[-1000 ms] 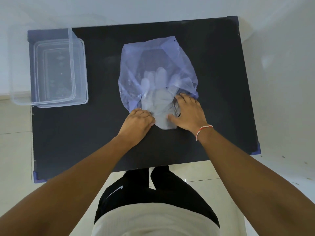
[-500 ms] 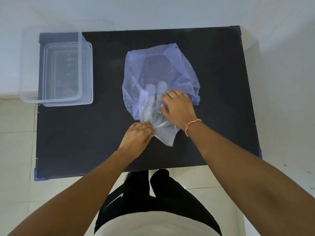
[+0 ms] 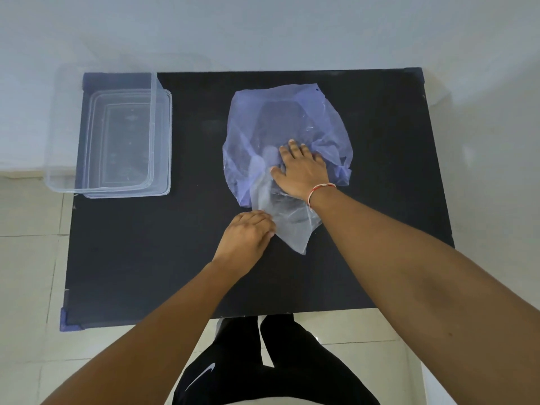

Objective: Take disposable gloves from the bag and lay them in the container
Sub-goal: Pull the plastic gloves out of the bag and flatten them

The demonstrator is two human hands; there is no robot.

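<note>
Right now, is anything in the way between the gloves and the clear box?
Nothing visible blocks the path. The gloves stick partly out of the bag by the left hand; only bare black table lies between them and the open, empty container to the left.

Black table (image 3: 122, 258) with blue corner guards, against white wall (image 3: 263, 30); pale tiled floor (image 3: 29, 258) below.

One bag (image 3: 287, 124), one container (image 3: 117, 138) — two hands, left hand (image 3: 245, 238) and right hand (image 3: 301, 171).
</note>
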